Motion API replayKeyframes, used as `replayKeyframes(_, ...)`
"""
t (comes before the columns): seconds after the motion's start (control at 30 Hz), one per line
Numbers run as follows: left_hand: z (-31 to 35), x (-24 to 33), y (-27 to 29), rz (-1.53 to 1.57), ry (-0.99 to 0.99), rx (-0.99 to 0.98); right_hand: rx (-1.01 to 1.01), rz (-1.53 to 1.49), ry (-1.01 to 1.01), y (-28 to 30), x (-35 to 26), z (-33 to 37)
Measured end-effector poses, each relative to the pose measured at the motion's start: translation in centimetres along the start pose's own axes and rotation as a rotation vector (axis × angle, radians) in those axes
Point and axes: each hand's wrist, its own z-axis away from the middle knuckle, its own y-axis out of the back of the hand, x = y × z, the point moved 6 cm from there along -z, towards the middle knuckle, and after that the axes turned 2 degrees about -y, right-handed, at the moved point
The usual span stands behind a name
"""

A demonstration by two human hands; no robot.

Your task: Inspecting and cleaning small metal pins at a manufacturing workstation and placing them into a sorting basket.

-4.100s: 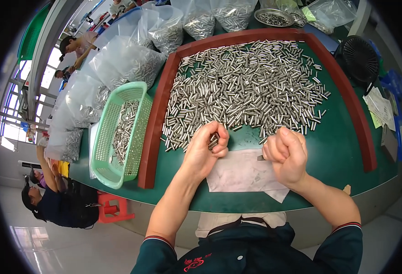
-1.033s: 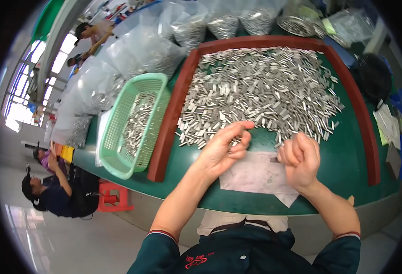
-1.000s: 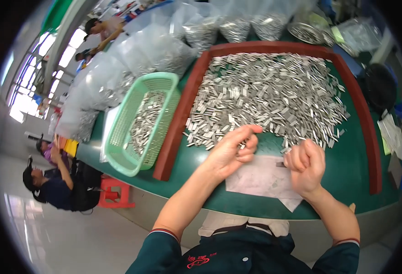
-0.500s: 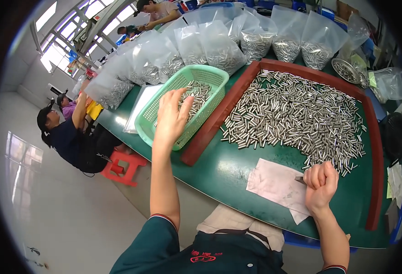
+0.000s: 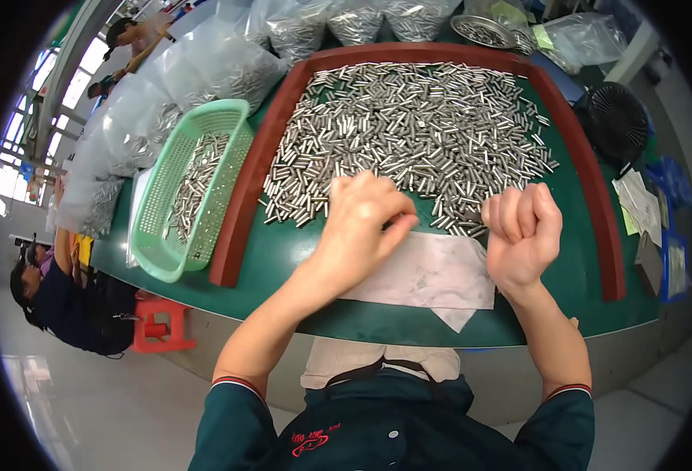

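Note:
My left hand (image 5: 368, 229) is over the near edge of a spread of short metal pins (image 5: 409, 129) on the green table. Its fingers bend loosely with a gap between thumb and forefinger, and no pin shows in it; the other fingertips are hidden. To its right, my right hand (image 5: 523, 237) is closed in a fist, palm side up, at the pile's near right edge. What it grips is hidden by the fingers. A pale pink cloth (image 5: 432, 275) lies flat between and below my hands. A light green perforated basket (image 5: 151, 213) left of the pile holds more pins.
A dark red wooden frame (image 5: 424, 53) borders the pins on three sides. Plastic bags (image 5: 354, 23) full of pins line the table's far and left sides. A metal dish (image 5: 483, 33), a black fan (image 5: 613, 124) and papers (image 5: 638, 202) are at right. Other people sit at left.
My left hand has moved from over the basket to the pins' near edge, its fingers curling more. My right hand stays fisted; the dark tip that jutted from it is no longer clearly visible. The view has turned right.

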Motion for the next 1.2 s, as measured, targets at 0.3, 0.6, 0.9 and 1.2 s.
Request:
replayKeyframes(0.3,-0.7,0.3,-5.6,0.076,0.010,0.013,0.031,-0.028,-0.071,0.4,0.1,0.3)
replayKeyframes(0.6,-0.5,-0.9,-4.8,0.321,0.149,-0.019,0.023,-0.031,-0.086,0.2,0.3,0.5)
replayKeyframes(0.9,1.5,-0.4,-3.6,0.321,0.112,-0.077,-0.033,-0.032,-0.179,-0.6,1.6,1.4)
replayKeyframes(1.2,2.3,0.0,-3.5,0.198,0.104,-0.137,-0.105,-0.087,-0.324,-1.0,3.5,2.1)
